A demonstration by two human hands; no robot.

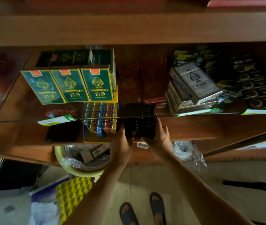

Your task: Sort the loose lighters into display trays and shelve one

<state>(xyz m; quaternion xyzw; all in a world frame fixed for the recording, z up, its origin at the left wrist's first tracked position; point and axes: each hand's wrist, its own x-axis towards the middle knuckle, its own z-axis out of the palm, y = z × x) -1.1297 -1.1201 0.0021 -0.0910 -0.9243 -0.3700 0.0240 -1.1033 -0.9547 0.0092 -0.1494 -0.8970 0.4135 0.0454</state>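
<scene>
A dark display tray of black lighters [138, 120] lies on the wooden shelf [194, 127], its near end at the shelf's front edge. My left hand [121, 143] grips the tray's near left corner. My right hand [159, 138] holds its near right corner, fingers along the side. Right beside it on the left stands a tray of coloured lighters [100, 117] with silver tops, in a yellow and blue box. The far part of both trays shows through a glass edge.
Green card boxes [67, 85] stand behind the coloured tray, red boxes [143, 82] behind the dark one, grey card packs [192, 86] to the right. A yellow basin [80, 169] with packaging sits below the shelf. A yellow foam sheet [73, 192] lies on the floor.
</scene>
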